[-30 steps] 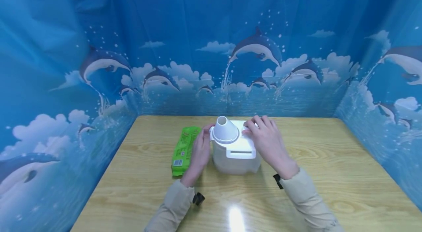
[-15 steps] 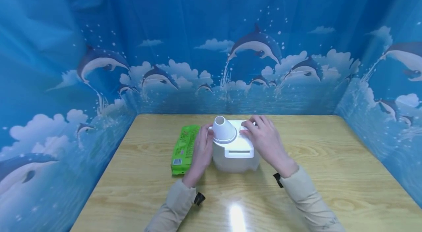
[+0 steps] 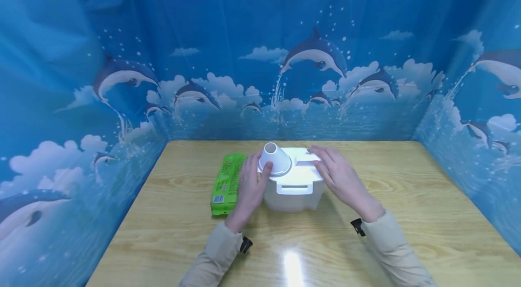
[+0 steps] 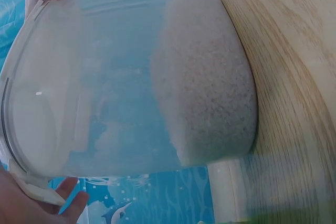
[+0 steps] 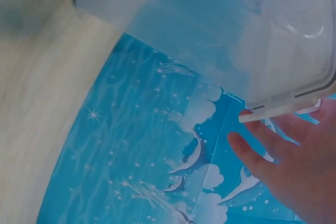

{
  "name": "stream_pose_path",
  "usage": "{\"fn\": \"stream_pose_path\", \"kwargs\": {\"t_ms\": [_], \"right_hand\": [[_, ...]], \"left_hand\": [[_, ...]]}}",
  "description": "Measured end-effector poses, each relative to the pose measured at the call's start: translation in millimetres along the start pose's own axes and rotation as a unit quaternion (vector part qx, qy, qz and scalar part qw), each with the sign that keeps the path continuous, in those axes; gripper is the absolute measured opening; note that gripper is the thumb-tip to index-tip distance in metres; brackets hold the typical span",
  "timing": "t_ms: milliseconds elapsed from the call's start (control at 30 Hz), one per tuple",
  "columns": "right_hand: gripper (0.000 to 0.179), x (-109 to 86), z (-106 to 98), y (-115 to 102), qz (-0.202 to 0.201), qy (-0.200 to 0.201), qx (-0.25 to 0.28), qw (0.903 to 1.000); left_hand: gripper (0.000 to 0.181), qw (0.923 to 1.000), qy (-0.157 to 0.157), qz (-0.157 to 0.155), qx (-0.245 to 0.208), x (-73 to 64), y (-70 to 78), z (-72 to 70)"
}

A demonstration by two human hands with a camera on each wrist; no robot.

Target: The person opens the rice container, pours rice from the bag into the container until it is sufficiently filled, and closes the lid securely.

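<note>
A translucent container [image 3: 291, 198] with a white lid [image 3: 299, 171] stands on the table. Pale, rice-like grain [image 4: 210, 77] fills its lower part in the left wrist view. A white cone [image 3: 274, 160] rises from the lid's left side, beside a recess on the right. My left hand [image 3: 250, 185] grips the lid's left edge, its thumb beside the cone. In the left wrist view its fingertips show under a white latch [image 4: 39, 190]. With fairly straight fingers, my right hand [image 3: 342, 178] touches the lid's right edge, near a side latch [image 5: 278, 111].
A green packet [image 3: 228, 185] with a barcode lies just left of the container. Wood-grain table surface [image 3: 407, 196] extends around both. Blue dolphin-print curtain [image 3: 244, 74] borders the back and sides.
My right hand has moved from the lid's top to its right edge, exposing the recess. My left thumb has come over the lid near the cone. The packet stays put.
</note>
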State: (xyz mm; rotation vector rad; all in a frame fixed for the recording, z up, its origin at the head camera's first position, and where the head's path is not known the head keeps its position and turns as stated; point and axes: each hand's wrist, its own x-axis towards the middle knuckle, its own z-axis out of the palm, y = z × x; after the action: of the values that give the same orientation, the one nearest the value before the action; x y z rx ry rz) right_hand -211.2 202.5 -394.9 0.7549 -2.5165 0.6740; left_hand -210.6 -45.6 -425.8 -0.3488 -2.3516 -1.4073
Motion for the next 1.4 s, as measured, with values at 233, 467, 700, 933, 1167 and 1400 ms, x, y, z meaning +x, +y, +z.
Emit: {"fn": "stream_pose_path", "kwargs": {"t_ms": [233,467,700,933,1167,1400], "right_hand": [[0.047,-6.6,6,-4,0.033,-0.023,0.008,0.9991],[0.046,-10.0,8,-8,0.036,-0.018,-0.017,0.9991],[0.053,-11.5,10,-14,-0.029,0.033,-0.092,0.9948],[0.078,-12.9,17,-27,-0.066,0.044,-0.167,0.9827],[0.077,-11.6,19,-30,-0.055,0.047,-0.152,0.9858],[0.074,-12.1,20,-30,-0.058,0.048,-0.147,0.9863]], "left_hand": [[0.065,0.9999,-0.009,0.007,-0.009,2.2,-3.0,-1.1],[0.067,0.9997,-0.017,0.008,-0.013,2.5,-7.0,-1.9],[0.065,0.9997,-0.006,0.017,0.019,-0.3,-5.1,-1.9],[0.074,0.9968,0.012,0.036,0.07,-3.7,-0.4,-1.5],[0.088,0.9854,-0.01,0.053,0.161,-1.1,6.8,-13.8],[0.109,0.9442,-0.01,0.025,0.328,2.3,19.0,-32.4]]}}
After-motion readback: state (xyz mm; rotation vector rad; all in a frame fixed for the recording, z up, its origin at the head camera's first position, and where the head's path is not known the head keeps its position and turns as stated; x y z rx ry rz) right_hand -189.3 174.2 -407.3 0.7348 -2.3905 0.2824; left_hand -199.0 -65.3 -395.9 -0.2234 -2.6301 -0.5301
